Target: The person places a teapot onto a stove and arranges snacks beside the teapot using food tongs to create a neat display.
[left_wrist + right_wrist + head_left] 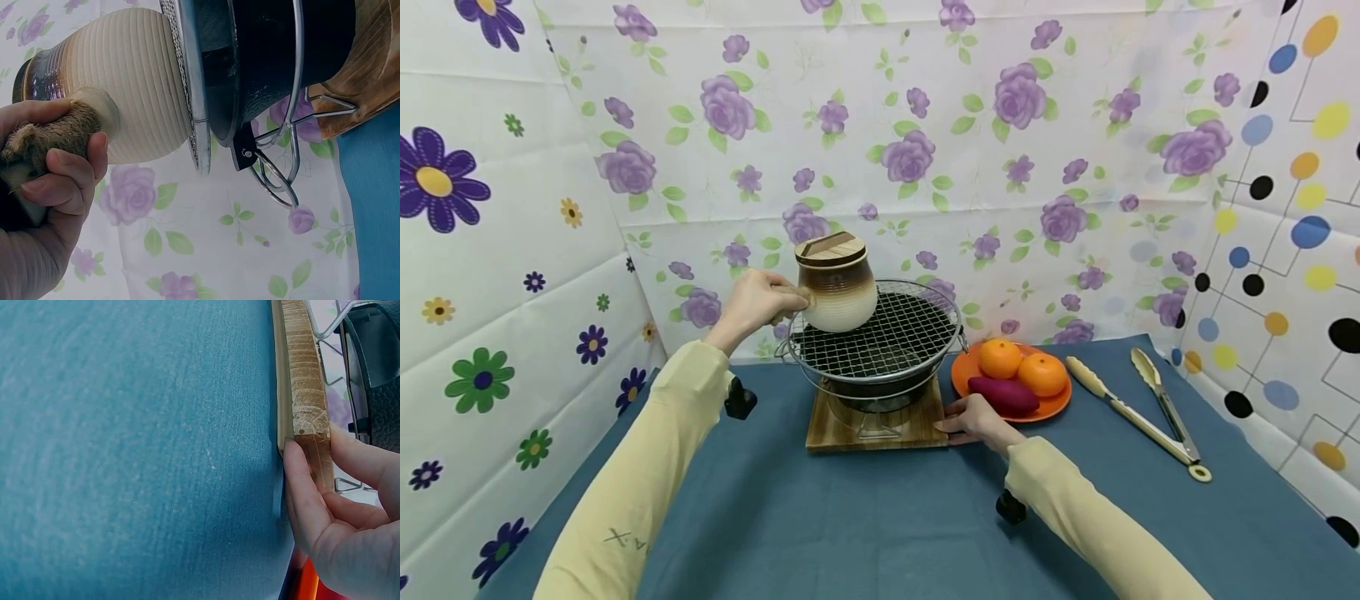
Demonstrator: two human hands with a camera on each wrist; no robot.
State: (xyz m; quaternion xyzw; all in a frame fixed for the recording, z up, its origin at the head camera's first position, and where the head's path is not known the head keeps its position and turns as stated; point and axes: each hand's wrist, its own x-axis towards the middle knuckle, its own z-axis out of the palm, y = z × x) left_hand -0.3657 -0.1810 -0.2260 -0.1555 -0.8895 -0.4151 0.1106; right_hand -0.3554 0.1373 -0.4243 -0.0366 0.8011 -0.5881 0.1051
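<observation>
In the head view, my left hand [762, 302] grips the twine-wrapped side handle [78, 125] of a ceramic pot [841, 300]. The pot is brown above and cream below, with a striped wooden lid [830, 249]. Its base meets the wire mesh [887, 337] of a round black tabletop grill [275, 56], towards the left side. Beneath the grill lies a wooden board [842, 429]. At the board's front right corner, my right hand [976, 421] pinches the edge, thumb on top and fingers at the underside, as the right wrist view shows.
Right of the grill, an orange plate [1060, 403] holds two oranges [1042, 374] and a purple sweet potato [1004, 395], close behind my right hand. Farther right lie open tongs [1150, 421] on the blue tablecloth [865, 517]. Flowered cloth [850, 108] hangs behind the table.
</observation>
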